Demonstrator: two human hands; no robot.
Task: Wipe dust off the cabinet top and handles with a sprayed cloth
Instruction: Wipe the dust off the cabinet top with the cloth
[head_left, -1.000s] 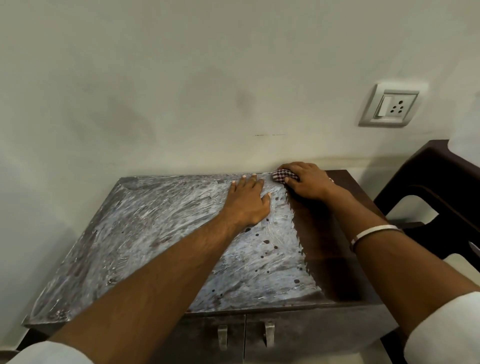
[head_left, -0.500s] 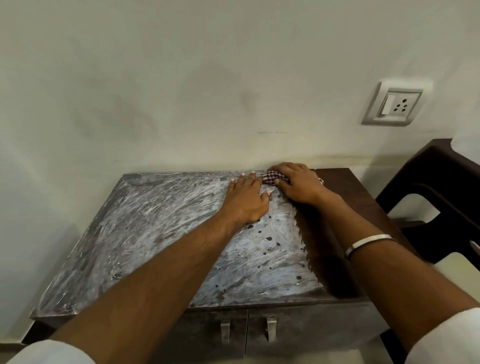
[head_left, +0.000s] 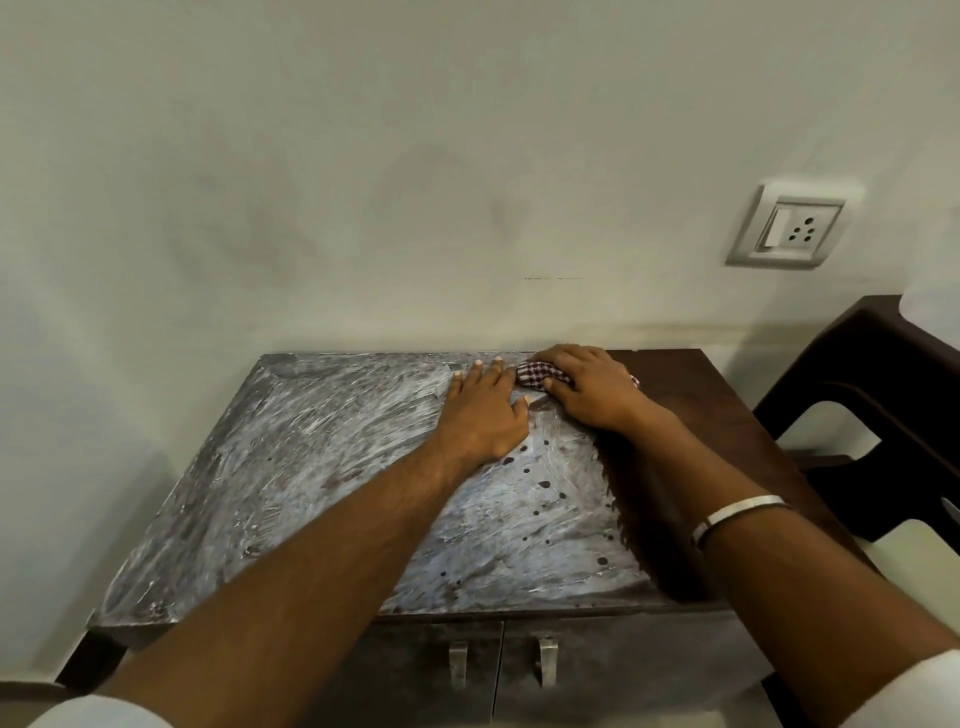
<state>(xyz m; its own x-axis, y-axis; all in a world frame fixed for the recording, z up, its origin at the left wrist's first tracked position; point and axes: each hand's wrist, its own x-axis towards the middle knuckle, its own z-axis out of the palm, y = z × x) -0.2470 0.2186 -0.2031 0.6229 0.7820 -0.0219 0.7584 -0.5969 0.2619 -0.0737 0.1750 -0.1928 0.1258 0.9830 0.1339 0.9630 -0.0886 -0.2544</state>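
Note:
The cabinet top (head_left: 311, 467) is coated in grey-white dust with dark droplet spots; a strip along its right side (head_left: 727, 426) is clean dark brown. My left hand (head_left: 483, 410) lies flat on the dusty surface near the back edge, fingers straight. Just to its right, my right hand (head_left: 587, 389) presses a red-and-white checked cloth (head_left: 535, 374) against the top by the wall, fingers curled over it. Two metal handles (head_left: 458, 656) (head_left: 548, 656) hang on the cabinet doors below the front edge.
A pale wall rises directly behind the cabinet, with a switch-and-socket plate (head_left: 787, 228) at the upper right. A dark brown plastic chair (head_left: 878, 395) stands close against the cabinet's right side.
My right hand and the cloth have slid left along the back edge toward my left hand, which stayed in place.

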